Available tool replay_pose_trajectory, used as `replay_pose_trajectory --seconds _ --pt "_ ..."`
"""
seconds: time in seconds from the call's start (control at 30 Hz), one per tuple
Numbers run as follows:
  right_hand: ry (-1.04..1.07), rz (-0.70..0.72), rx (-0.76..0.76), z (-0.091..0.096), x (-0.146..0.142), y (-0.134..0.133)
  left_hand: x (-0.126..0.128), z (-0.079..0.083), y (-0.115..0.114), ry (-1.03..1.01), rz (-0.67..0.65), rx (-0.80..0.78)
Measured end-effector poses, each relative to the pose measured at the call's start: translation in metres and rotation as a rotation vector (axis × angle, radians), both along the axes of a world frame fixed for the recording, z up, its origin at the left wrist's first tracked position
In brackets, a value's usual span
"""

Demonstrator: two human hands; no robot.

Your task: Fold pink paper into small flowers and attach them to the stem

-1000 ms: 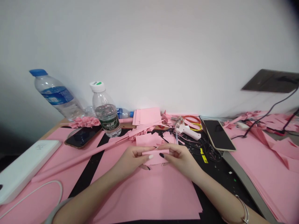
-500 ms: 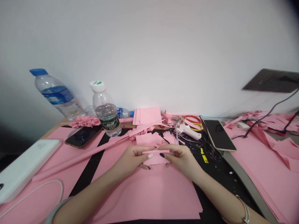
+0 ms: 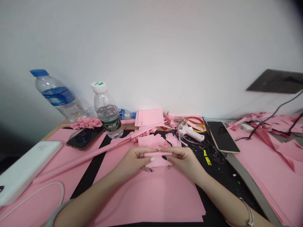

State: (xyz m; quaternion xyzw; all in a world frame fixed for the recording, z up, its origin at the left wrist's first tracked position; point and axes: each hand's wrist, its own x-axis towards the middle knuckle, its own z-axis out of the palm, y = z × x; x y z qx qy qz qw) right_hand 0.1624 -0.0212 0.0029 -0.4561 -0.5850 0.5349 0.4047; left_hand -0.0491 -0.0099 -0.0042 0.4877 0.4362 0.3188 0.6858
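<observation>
Between both hands is a small piece of pink paper (image 3: 159, 161), its top edge curled or folded over. My left hand (image 3: 136, 160) pinches its left side, thumb in front and fingers behind. On the right side, my right hand (image 3: 183, 159) grips it the same way, the two thumbs close together. The paper is held above a stack of large pink sheets (image 3: 151, 195). Just beyond the hands lie small cut pink paper pieces (image 3: 151, 141) and a white glue gun (image 3: 190, 132).
A water bottle with a white cap (image 3: 109, 116) and one with a blue cap (image 3: 59, 96) stand at left, near a phone (image 3: 84, 138) and a white power bank (image 3: 30, 167). Another phone (image 3: 222, 137), red-handled scissors (image 3: 195, 119) and black cables (image 3: 213, 151) lie right.
</observation>
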Motion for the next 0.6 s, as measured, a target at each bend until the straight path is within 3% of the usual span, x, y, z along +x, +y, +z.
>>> replay_pose_trajectory --seconds 0.6 --pt "-0.062 -0.015 -0.002 0.0003 0.0006 -0.0006 -0.0006 -0.0008 0.0002 0.006 0.004 0.005"
